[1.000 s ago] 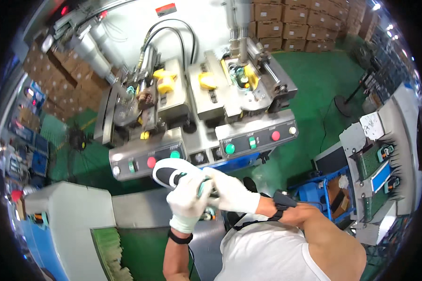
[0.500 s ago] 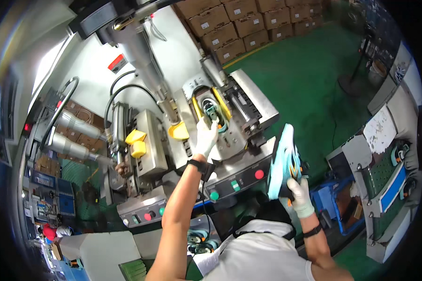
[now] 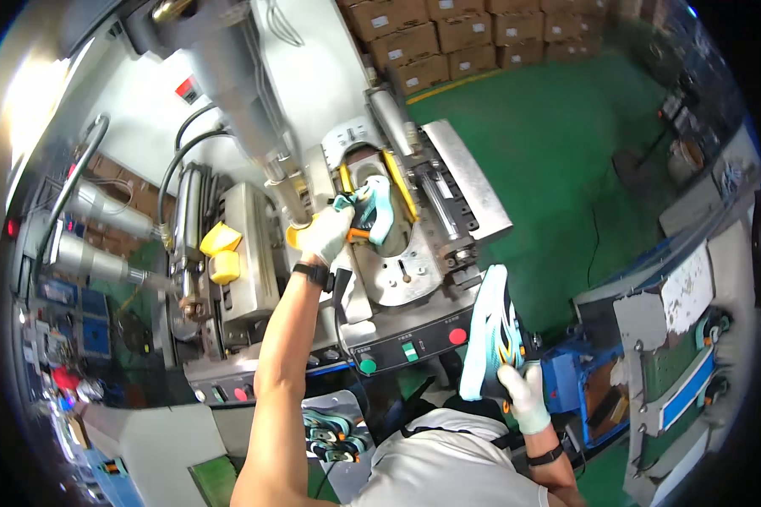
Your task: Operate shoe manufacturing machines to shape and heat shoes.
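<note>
Pinching one shoe (image 3: pixel 379 211) in the left hand (image 3: pixel 331 231), tilted over the press bed (image 3: pixel 404 277); gripping the other shoe (image 3: pixel 487 338) in the right hand (image 3: pixel 528 399), beside the control panel (image 3: pixel 433 341). Best to steer the first past the yellow pads (image 3: pixel 402 188) without scraping, holding the second clear of the red button (image 3: pixel 457 336).

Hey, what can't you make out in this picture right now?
In the head view:
Teal shoe at the machine: gripped part hidden by the left hand.
Pale blue shoe in the right hand: far side hidden by its own body.
Cardboard boxes: cut off by the top edge.
Grey cylinder: surface details blurred.
</note>
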A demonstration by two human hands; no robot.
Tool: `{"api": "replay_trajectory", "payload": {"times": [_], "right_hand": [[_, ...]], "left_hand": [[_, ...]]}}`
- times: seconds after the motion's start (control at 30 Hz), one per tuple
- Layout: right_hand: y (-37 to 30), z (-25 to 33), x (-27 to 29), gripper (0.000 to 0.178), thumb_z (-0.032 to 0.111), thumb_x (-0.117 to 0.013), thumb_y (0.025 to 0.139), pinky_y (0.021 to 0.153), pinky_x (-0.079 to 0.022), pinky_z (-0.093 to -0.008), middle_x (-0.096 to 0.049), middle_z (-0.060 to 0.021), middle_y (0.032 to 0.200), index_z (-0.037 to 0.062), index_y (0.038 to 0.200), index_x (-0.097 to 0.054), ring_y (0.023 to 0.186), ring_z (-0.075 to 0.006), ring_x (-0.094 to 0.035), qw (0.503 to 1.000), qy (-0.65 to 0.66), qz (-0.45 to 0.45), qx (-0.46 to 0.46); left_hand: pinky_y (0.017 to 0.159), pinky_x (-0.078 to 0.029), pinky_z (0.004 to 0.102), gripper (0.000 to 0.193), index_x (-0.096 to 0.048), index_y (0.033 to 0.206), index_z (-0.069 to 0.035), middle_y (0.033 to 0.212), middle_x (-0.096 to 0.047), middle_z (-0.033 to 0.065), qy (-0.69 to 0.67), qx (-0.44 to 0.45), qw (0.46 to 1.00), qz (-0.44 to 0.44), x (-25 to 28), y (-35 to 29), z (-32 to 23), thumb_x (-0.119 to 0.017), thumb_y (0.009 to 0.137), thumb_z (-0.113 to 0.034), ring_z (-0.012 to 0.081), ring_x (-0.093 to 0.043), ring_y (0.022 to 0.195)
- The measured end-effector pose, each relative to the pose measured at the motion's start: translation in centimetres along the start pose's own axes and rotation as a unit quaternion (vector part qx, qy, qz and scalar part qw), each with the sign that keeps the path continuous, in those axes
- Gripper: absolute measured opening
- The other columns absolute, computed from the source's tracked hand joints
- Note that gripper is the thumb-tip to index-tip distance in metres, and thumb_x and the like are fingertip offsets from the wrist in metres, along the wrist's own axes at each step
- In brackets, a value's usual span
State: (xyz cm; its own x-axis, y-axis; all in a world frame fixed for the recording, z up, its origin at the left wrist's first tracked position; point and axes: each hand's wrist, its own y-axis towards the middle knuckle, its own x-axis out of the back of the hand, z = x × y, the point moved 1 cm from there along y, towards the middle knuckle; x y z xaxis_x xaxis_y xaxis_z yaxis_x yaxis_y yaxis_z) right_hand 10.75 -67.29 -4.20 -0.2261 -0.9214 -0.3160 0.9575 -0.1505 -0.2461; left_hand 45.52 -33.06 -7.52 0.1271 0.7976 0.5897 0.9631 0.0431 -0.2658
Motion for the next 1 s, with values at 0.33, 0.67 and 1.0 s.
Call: {"api": "replay_trajectory", "payload": {"times": [0.33,0.67,1.0], "right_hand": [[33.8,-1.5,-17.8,0.049,0.030,-0.076,0.083,0.082,-0.055,-0.0348,-0.070,-0.0171,0.108,-0.0040,0.116,-0.064,0.094,-0.0230,-0.070,0.894,-0.406,0.188,0.030],[42.2,-8.3,-21.2,0.038,0.032,-0.068,0.086,0.070,-0.052,-0.0439,-0.072,-0.0245,0.086,-0.0057,0.093,-0.072,0.075,-0.0321,-0.072,0.790,-0.574,0.135,0.170],[19.5,-11.0,-25.9,0.067,0.032,-0.064,0.098,0.111,-0.037,-0.0384,-0.051,-0.0287,0.140,-0.0099,0.143,-0.039,0.130,-0.0357,-0.051,0.700,-0.534,0.271,0.389]], "left_hand": [[0.090,-0.047,0.0303,0.031,-0.053,0.126,0.004,0.113,-0.061,0.0149,-0.112,0.005,0.992,-0.056,5.5,-38.8,6.2,-0.052,0.098,-0.008,0.0195,-0.060,0.101],[0.063,-0.054,0.0405,0.033,-0.050,0.121,0.007,0.095,-0.066,0.0189,-0.080,0.425,0.821,-0.373,-4.4,-65.4,22.8,-0.053,0.098,-0.016,0.0259,-0.067,0.069],[0.110,-0.037,0.0472,0.078,-0.026,0.145,0.009,0.137,-0.043,0.0320,-0.167,0.478,0.686,-0.522,-16.8,-59.7,37.0,-0.067,0.083,-0.013,0.0465,-0.048,0.125]]}}
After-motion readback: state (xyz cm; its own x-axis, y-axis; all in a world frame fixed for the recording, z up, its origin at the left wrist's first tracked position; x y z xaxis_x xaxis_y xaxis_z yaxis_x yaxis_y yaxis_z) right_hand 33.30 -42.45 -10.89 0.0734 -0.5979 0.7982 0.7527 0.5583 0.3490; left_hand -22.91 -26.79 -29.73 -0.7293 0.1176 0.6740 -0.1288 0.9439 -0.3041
